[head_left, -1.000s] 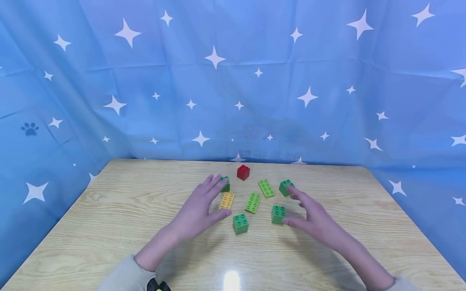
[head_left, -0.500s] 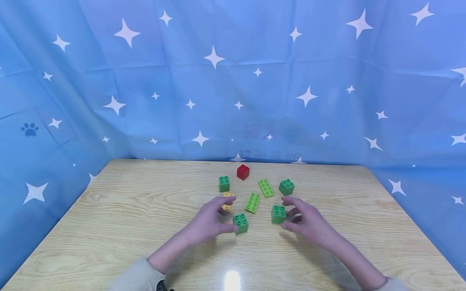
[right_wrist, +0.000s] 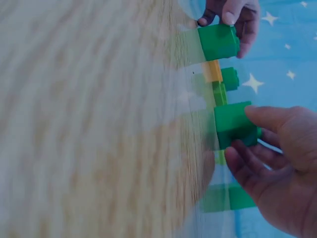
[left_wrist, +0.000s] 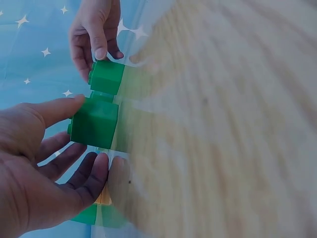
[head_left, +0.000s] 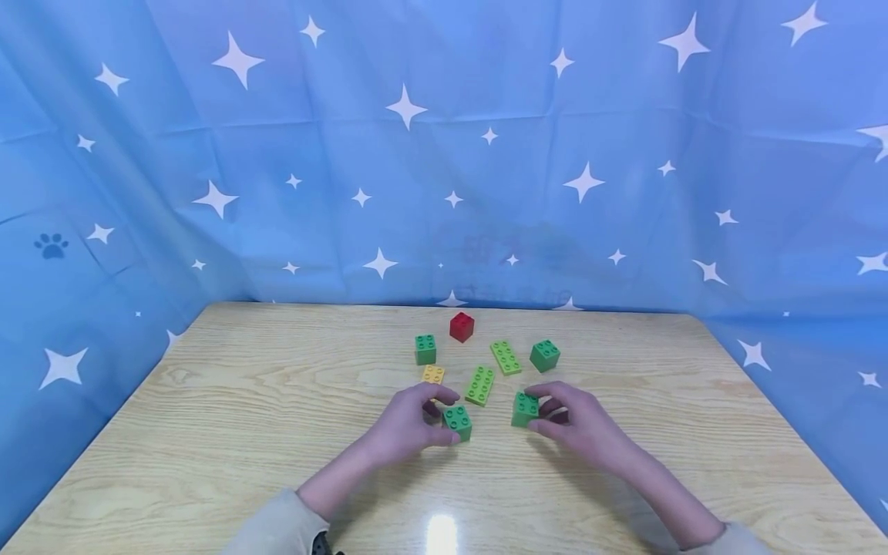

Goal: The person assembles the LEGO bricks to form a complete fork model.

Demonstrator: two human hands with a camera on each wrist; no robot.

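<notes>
My left hand (head_left: 409, 422) holds a green building brick (head_left: 457, 423), its thumb on the near side and its fingers curled round the far left side. In the left wrist view, the thumb touches the corner of that green brick (left_wrist: 94, 123). To the right, my right hand (head_left: 588, 425) pinches a second green brick (head_left: 525, 409) between thumb and fingers. The right wrist view shows the thumb on the top edge of this green brick (right_wrist: 235, 124), with fingertips at its lower side. Both bricks are upright on or close to the table, studs up in the head view.
Behind the hands lie a yellow flat brick (head_left: 433, 375), partly hidden by the left hand, and two lime flat bricks, one nearer (head_left: 480, 385) and one farther (head_left: 506, 358). Two more green bricks (head_left: 425, 350) and a red brick (head_left: 462, 327) stand farther back on the wooden table (head_left: 277, 401).
Both hands have come down and inward from above the table, their fingers closing round the two near green bricks. The right one has shifted slightly left with its hand.
</notes>
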